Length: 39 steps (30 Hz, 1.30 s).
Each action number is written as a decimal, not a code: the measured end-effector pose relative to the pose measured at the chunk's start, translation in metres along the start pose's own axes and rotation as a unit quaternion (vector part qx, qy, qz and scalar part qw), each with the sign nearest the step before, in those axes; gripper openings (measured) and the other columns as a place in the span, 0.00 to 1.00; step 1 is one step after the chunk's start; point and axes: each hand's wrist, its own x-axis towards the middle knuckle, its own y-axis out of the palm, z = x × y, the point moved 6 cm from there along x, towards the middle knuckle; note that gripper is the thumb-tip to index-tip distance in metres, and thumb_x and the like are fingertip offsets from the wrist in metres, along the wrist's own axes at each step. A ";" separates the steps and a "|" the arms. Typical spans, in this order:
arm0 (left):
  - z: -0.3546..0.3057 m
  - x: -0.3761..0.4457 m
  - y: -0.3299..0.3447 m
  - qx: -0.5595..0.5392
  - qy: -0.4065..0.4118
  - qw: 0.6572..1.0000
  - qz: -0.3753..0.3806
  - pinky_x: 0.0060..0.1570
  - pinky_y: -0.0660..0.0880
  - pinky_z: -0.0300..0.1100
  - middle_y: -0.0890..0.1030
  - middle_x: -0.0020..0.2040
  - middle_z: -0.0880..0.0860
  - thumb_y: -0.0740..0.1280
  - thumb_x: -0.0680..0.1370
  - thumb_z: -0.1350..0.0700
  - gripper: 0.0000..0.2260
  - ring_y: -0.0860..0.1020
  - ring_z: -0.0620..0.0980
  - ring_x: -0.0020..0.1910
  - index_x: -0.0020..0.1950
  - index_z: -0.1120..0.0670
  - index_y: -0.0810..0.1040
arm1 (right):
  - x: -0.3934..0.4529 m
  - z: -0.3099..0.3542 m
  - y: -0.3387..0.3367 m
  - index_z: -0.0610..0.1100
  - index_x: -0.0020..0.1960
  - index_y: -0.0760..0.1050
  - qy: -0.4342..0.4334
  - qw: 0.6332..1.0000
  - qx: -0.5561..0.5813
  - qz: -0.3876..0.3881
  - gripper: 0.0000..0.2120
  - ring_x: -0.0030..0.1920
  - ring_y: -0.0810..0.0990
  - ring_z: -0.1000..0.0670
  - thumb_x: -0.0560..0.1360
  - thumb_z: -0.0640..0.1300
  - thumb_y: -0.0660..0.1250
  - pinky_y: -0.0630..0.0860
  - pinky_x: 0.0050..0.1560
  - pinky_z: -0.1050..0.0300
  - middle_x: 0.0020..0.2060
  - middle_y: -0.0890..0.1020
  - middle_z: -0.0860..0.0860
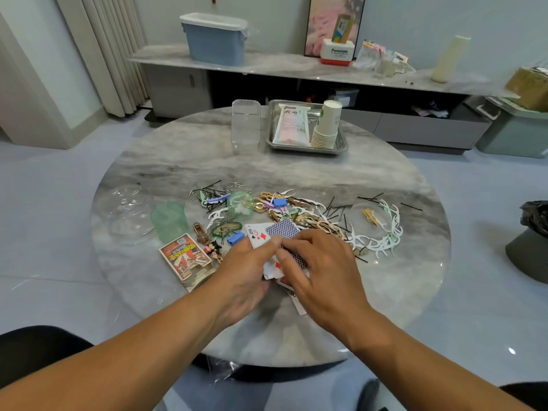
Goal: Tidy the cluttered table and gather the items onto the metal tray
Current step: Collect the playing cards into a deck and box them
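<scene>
Both hands meet over a loose bunch of playing cards [283, 232] near the front of the round marble table [296, 173]. My left hand [246, 271] holds the cards from the left, thumb on top. My right hand [320, 268] grips them from the right, fingers curled over the blue-backed ones. An open card box [185, 258] lies to the left. The metal tray [271, 137] stands at the far side, holding a wipes packet [290, 124] and a stack of paper cups [326, 126].
A pile of hairpins, clips and floss picks [296, 209] spreads behind the cards. A green cup [169, 221] and clear lids [127, 212] lie at the left, a clear box [246, 123] beside the tray. A small figurine [214, 251] lies by the card box.
</scene>
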 end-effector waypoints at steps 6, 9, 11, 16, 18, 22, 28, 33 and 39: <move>-0.001 0.002 -0.008 0.101 0.045 0.993 -0.038 0.53 0.82 0.56 0.86 0.53 0.58 0.67 0.80 0.67 0.10 0.85 0.59 0.52 0.60 0.58 0.80 | 0.006 -0.029 -0.006 0.55 0.53 0.78 0.206 0.950 0.234 -0.027 0.15 0.48 0.79 0.62 0.71 0.49 0.79 0.77 0.48 0.64 0.46 0.78 0.61; -0.003 0.002 -0.007 0.104 0.061 0.992 -0.032 0.47 0.84 0.52 0.86 0.53 0.58 0.69 0.78 0.68 0.12 0.85 0.59 0.51 0.60 0.58 0.80 | 0.006 -0.039 0.001 0.47 0.50 0.79 0.306 0.866 0.395 0.001 0.14 0.40 0.87 0.54 0.69 0.44 0.81 0.85 0.41 0.55 0.41 0.86 0.51; -0.003 0.003 -0.006 0.092 0.063 0.994 -0.016 0.46 0.84 0.51 0.86 0.53 0.58 0.68 0.78 0.69 0.13 0.86 0.58 0.50 0.60 0.58 0.80 | 0.006 -0.041 0.004 0.42 0.48 0.82 0.328 0.841 0.429 0.019 0.08 0.41 0.88 0.47 0.72 0.43 0.78 0.85 0.44 0.49 0.41 0.88 0.46; -0.001 0.003 -0.006 0.084 0.057 0.995 -0.023 0.47 0.84 0.52 0.86 0.55 0.58 0.68 0.78 0.70 0.14 0.85 0.59 0.52 0.61 0.58 0.80 | 0.003 -0.047 0.006 0.43 0.47 0.85 0.337 0.837 0.431 0.027 0.11 0.39 0.86 0.53 0.81 0.49 0.69 0.79 0.35 0.63 0.40 0.88 0.48; -0.003 0.005 -0.012 0.085 0.062 0.993 -0.062 0.48 0.82 0.52 0.85 0.55 0.57 0.68 0.78 0.70 0.14 0.84 0.58 0.52 0.61 0.57 0.79 | 0.005 -0.053 -0.005 0.38 0.45 0.82 0.326 0.875 0.355 -0.033 0.17 0.35 0.80 0.53 0.81 0.52 0.67 0.74 0.36 0.57 0.37 0.84 0.42; -0.004 0.006 -0.012 0.076 0.049 0.994 -0.066 0.45 0.82 0.50 0.86 0.52 0.55 0.66 0.80 0.69 0.12 0.85 0.55 0.47 0.58 0.55 0.80 | 0.012 -0.033 -0.024 0.56 0.36 0.72 0.166 0.979 0.106 -0.051 0.18 0.39 0.71 0.57 0.84 0.56 0.57 0.64 0.38 0.54 0.38 0.72 0.54; 0.006 0.004 0.002 0.004 0.014 0.999 -0.028 0.36 0.83 0.45 0.87 0.47 0.58 0.62 0.84 0.54 0.12 0.86 0.52 0.41 0.60 0.60 0.79 | 0.002 -0.012 0.006 0.53 0.55 0.82 0.116 0.992 0.025 0.044 0.14 0.54 0.73 0.50 0.84 0.55 0.58 0.72 0.55 0.51 0.51 0.74 0.54; 0.008 0.004 0.000 0.013 -0.021 0.999 -0.030 0.40 0.84 0.52 0.87 0.49 0.58 0.59 0.84 0.44 0.18 0.87 0.57 0.44 0.59 0.55 0.81 | 0.005 -0.035 0.004 0.53 0.66 0.72 0.333 0.879 0.335 0.066 0.25 0.52 0.83 0.53 0.73 0.53 0.77 0.82 0.45 0.57 0.56 0.80 0.54; 0.002 0.009 0.001 0.133 0.072 0.987 -0.055 0.47 0.82 0.50 0.87 0.49 0.53 0.70 0.79 0.52 0.08 0.86 0.54 0.49 0.56 0.52 0.83 | -0.001 -0.023 0.027 0.49 0.65 0.79 0.326 0.795 0.486 0.159 0.15 0.52 0.86 0.45 0.79 0.48 0.71 0.84 0.47 0.51 0.52 0.87 0.48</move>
